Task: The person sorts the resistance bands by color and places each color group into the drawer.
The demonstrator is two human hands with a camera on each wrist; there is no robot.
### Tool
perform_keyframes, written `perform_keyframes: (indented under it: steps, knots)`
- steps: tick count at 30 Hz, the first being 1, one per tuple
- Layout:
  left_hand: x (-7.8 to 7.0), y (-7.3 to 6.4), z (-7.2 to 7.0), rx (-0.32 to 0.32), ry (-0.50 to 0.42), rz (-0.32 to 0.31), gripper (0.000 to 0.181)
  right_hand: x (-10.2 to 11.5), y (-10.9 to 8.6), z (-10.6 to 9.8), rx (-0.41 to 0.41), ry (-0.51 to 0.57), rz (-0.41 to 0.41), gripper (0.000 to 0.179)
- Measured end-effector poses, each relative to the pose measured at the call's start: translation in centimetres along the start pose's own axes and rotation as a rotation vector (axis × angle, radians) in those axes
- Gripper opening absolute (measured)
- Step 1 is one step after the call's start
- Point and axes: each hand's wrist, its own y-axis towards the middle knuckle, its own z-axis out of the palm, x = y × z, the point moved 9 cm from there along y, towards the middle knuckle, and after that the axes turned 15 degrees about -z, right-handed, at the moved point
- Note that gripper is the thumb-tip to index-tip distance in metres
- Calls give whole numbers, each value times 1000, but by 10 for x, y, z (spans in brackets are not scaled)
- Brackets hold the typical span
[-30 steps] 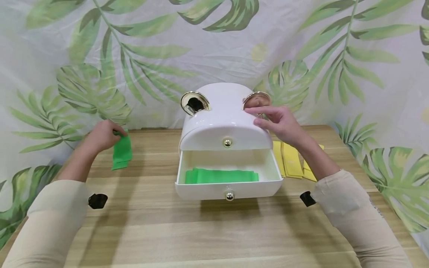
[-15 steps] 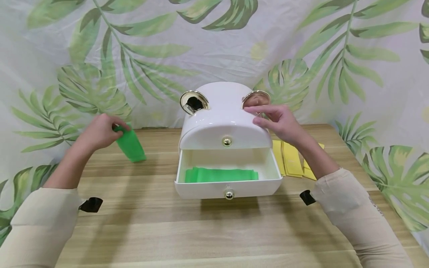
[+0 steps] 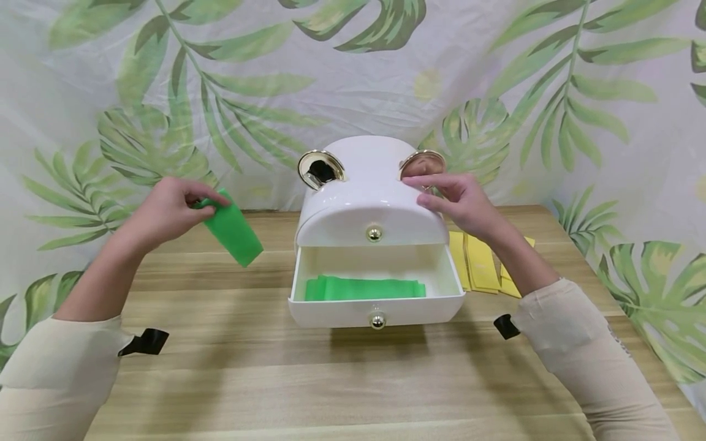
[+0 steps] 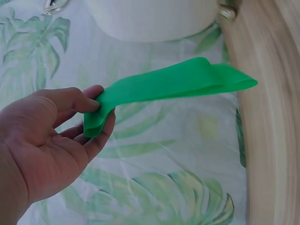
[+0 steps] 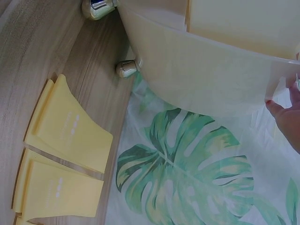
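Left hand: the left hand [image 3: 173, 211] is closed at the thumb and fingertips, and 1 end of a green strip [image 3: 234, 233] is pinched there.
Right hand: the right hand [image 3: 463, 202] is loosely spread; the white cabinet [image 3: 369, 165] is touched by its fingertips at the top, beside the right gold ear [image 3: 425, 165]. Nothing is seen to be grasped by it.
Green strip: it is held to the left of the cabinet, seemingly clear of the worktop [image 3: 276, 386]. Its long axis is slanted, from the pinched end at far left down to the free end at near right. A loose fold is shown at the free end by the left wrist view.
Strip risk: because only 1 end is held, the limp length could be swung or bent; if the pinch were slackened, the layers could be slipped apart or dropped. If carried low to the right, it could be snagged on the drawer's left wall.
Cabinet risk: with the drawer pulled out, the cabinet could be shifted by a knock on the drawer front if it is only lightly steadied.
Lower drawer: the lower drawer [image 3: 331, 314] is opened toward the near side; green pieces [image 3: 369, 289] are laid left to right inside.
Yellow pieces: the yellow pieces [image 3: 480, 260] are laid on the worktop, right of the cabinet, partly hidden by the right forearm.
Backdrop: a leaf-print cloth [image 3: 353, 79] is hung on the far side.
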Motion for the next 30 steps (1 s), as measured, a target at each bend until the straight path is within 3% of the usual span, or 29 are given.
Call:
perform_keyframes:
  steps: [11, 18, 25, 30]
  knots:
    - [-32, -23, -8, 34, -299, 83, 15, 0, 0, 0, -6, 20, -7, 37]
    - [-53, -37, -11, 59, -485, 159, 21, -1, 0, 0, -9, 16, -4, 37]
    - [-81, -55, -14, 148, -815, 286, 22, -1, 0, 0, -7, 9, -4, 37]
    - [-99, -66, -15, 169, -905, 324, 21, -1, 0, -1, -11, -5, -7, 37]
